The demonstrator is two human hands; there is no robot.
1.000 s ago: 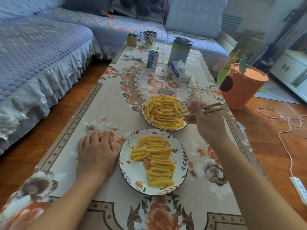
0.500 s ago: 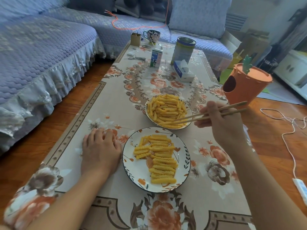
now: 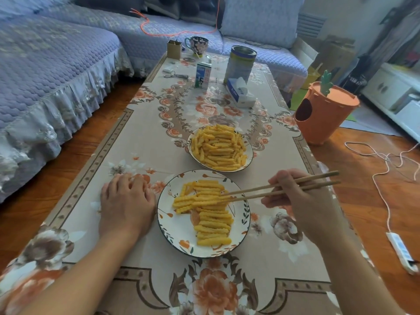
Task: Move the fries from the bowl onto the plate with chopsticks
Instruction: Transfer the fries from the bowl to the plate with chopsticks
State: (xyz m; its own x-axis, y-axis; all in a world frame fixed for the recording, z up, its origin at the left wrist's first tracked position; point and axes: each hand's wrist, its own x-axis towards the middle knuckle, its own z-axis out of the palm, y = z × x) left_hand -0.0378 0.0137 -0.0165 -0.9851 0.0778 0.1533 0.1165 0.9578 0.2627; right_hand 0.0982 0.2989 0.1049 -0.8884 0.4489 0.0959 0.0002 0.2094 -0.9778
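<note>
On the table: long coffee table (image 3: 141, 142) in a beige floral cloth, left hand (image 3: 127, 202) resting flat beside the plate
Plate: white floral round plate (image 3: 179, 237), a neat stack already on it
Bowl: shallow white bowl (image 3: 249, 153), plenty of yellow crinkle-cut fries (image 3: 218, 145) left
Right hand: right hand (image 3: 302, 201) gripping brown wooden chopsticks (image 3: 281, 188)
Tips: pinching one fry (image 3: 205, 203) over the plate
Risk: honestly, a loose pinch on that ridged fry could let it roll off the stack
</note>
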